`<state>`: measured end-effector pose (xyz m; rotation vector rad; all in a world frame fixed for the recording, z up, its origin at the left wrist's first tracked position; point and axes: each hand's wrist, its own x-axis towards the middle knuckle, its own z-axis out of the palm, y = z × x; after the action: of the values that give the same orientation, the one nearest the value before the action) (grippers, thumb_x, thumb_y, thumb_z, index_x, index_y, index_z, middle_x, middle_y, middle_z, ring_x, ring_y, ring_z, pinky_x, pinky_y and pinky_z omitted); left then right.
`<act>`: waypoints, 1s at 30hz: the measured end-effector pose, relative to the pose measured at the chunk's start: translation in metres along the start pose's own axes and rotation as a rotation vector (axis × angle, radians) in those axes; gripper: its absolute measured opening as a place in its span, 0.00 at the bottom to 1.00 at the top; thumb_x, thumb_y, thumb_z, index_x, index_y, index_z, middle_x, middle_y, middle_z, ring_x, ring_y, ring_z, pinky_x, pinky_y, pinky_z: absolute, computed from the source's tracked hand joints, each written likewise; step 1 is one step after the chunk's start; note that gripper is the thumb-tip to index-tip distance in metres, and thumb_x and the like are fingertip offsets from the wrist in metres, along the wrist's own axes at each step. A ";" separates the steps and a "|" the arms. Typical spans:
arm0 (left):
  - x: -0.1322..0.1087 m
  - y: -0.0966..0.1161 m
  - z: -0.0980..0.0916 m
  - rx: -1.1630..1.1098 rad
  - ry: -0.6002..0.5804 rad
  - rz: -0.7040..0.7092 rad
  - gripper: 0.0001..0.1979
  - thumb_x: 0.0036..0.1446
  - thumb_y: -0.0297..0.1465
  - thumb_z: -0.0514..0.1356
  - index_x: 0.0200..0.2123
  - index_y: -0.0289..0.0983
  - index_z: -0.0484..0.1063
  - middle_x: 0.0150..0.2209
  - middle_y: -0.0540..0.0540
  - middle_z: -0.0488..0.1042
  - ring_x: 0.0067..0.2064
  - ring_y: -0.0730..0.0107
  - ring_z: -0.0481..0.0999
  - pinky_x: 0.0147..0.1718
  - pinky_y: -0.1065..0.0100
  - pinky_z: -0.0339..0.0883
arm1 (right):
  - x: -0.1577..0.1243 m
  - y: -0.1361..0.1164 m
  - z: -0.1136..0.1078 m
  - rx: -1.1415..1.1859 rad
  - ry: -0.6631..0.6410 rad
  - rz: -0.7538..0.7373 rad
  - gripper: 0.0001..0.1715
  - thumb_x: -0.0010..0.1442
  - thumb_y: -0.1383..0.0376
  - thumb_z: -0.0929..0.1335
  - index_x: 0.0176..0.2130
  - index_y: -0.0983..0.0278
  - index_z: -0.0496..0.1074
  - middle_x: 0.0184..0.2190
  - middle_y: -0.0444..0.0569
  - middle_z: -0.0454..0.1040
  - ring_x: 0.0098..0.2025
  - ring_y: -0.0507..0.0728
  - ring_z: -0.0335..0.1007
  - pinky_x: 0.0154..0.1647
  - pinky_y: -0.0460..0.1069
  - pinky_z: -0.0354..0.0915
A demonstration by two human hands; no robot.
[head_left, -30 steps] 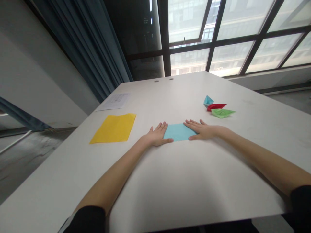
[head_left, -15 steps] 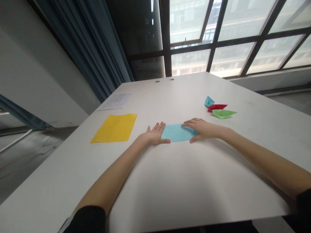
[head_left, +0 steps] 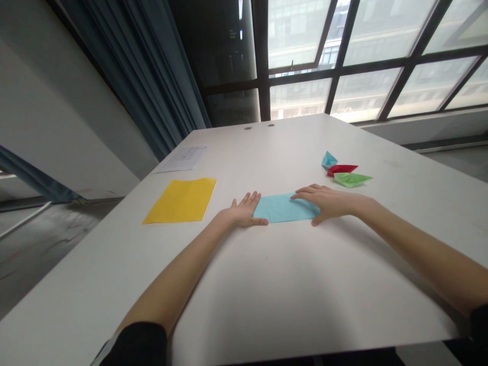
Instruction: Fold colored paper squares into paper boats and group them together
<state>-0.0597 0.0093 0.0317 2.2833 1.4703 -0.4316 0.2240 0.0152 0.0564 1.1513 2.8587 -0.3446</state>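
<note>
A light blue sheet of paper (head_left: 284,208), a flat rectangle, lies on the white table between my hands. My left hand (head_left: 246,211) rests on its left end, fingers spread and thumb pointing right along the near edge. Over the right end lies my right hand (head_left: 324,201), its fingers stretched out across the paper and its thumb apart near the bottom corner. The paper's right end is partly hidden under that hand.
To the left lies a stack or sheet of yellow paper (head_left: 183,201), with a printed white sheet (head_left: 183,158) behind it. Folded paper boats stand at the right: blue (head_left: 329,160), red (head_left: 341,170) and green (head_left: 351,179). The white table (head_left: 259,295) reaches to the windows.
My right hand has slid a little to the right along the light blue paper, so more of it shows. My left hand stays in place.
</note>
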 end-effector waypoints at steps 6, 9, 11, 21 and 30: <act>0.001 0.000 0.000 0.003 -0.011 -0.007 0.54 0.44 0.62 0.44 0.63 0.37 0.22 0.64 0.43 0.19 0.64 0.53 0.22 0.56 0.39 0.29 | -0.004 0.004 -0.004 -0.052 0.010 0.015 0.45 0.41 0.69 0.67 0.58 0.54 0.56 0.58 0.50 0.59 0.57 0.68 0.54 0.51 0.60 0.56; 0.001 0.000 0.001 -0.004 -0.010 -0.009 0.53 0.45 0.61 0.44 0.63 0.38 0.22 0.63 0.43 0.19 0.64 0.53 0.22 0.56 0.39 0.29 | -0.003 0.004 -0.006 -0.043 0.015 -0.003 0.35 0.44 0.68 0.66 0.54 0.56 0.63 0.55 0.50 0.63 0.54 0.66 0.58 0.50 0.58 0.58; 0.001 -0.001 0.001 -0.013 -0.001 -0.006 0.53 0.45 0.61 0.45 0.63 0.38 0.23 0.64 0.42 0.20 0.64 0.53 0.23 0.56 0.39 0.29 | -0.002 0.004 -0.007 -0.021 0.002 -0.030 0.26 0.48 0.65 0.65 0.49 0.58 0.69 0.50 0.51 0.68 0.50 0.64 0.64 0.49 0.56 0.60; 0.005 -0.017 -0.010 -0.173 0.110 0.090 0.43 0.52 0.58 0.37 0.64 0.38 0.31 0.65 0.41 0.33 0.65 0.56 0.35 0.59 0.48 0.34 | 0.000 -0.010 -0.021 0.054 0.157 0.009 0.17 0.57 0.60 0.60 0.39 0.61 0.74 0.33 0.49 0.76 0.33 0.58 0.71 0.35 0.51 0.63; 0.009 -0.030 -0.019 -0.381 0.360 0.069 0.42 0.54 0.55 0.26 0.63 0.32 0.37 0.65 0.42 0.40 0.65 0.64 0.43 0.59 0.66 0.44 | 0.003 0.004 -0.015 0.795 0.428 0.297 0.16 0.52 0.55 0.66 0.36 0.65 0.71 0.34 0.51 0.75 0.35 0.57 0.71 0.36 0.51 0.68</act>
<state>-0.0828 0.0372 0.0391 2.1605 1.4740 0.2768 0.2255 0.0229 0.0700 1.9325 2.8586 -1.4603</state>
